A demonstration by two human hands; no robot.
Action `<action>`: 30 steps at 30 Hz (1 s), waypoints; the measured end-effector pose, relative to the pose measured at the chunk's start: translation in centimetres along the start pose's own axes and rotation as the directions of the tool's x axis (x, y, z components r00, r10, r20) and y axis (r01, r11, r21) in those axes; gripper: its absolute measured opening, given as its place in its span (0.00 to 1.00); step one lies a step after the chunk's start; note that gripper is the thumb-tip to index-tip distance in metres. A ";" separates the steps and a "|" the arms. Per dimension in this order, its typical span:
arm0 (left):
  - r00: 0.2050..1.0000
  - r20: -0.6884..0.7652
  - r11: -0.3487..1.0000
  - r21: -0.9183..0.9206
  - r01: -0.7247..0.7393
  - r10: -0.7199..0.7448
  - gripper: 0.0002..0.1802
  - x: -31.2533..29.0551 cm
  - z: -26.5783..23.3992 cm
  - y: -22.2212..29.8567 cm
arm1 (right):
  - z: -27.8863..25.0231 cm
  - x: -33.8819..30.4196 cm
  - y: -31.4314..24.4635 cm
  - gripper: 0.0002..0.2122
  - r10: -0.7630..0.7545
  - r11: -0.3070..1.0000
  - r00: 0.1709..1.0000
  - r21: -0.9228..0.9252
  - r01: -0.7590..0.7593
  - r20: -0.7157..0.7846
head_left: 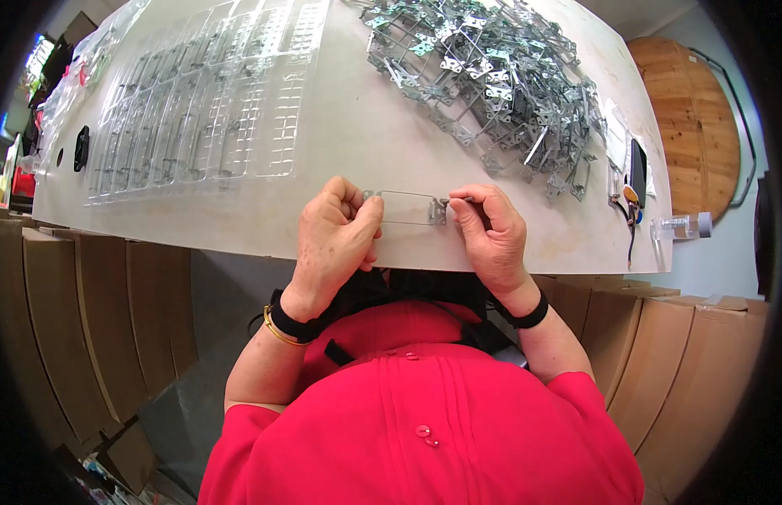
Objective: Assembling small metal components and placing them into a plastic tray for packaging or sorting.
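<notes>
Near the front edge of the white table (pixel 345 135), a thin metal wire bracket (pixel 439 212) stretches between my two hands. It has two parallel wires and a small stamped plate at the right end. My left hand (pixel 336 231) pinches its left end between thumb and fingers, partly covering the plate there. At the other end, my right hand (pixel 494 236) is closed, thumb against forefinger, on the edge of the right plate. Beyond my right hand lies a large tangled pile of similar metal brackets (pixel 509 84).
Clear plastic trays (pixel 283 139) with metal parts in their slots cover the table's left side. A black object (pixel 81 148) lies beside them. At the right edge are a phone (pixel 638 172) and a clear bottle (pixel 686 225). Cardboard boxes (pixel 101 320) stand below on both sides.
</notes>
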State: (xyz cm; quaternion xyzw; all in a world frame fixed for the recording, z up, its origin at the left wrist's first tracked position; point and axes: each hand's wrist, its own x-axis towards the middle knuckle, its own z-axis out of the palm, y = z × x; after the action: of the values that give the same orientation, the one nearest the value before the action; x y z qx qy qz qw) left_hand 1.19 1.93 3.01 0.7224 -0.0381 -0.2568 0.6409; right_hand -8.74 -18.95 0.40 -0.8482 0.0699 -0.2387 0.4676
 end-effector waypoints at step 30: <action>1.000 -0.011 1.000 0.014 -0.021 0.021 0.12 -0.1 0.2 -0.3 | 0.1 0.4 -0.4 0.06 -0.097 0.991 0.995 -0.099 0.095 -0.008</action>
State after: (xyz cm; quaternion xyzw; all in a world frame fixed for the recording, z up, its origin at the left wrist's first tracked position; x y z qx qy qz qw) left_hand 0.96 1.83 2.78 0.7279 -0.0440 -0.2457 0.6386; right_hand -8.35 -18.83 0.80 -0.8710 0.0438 -0.2628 0.4128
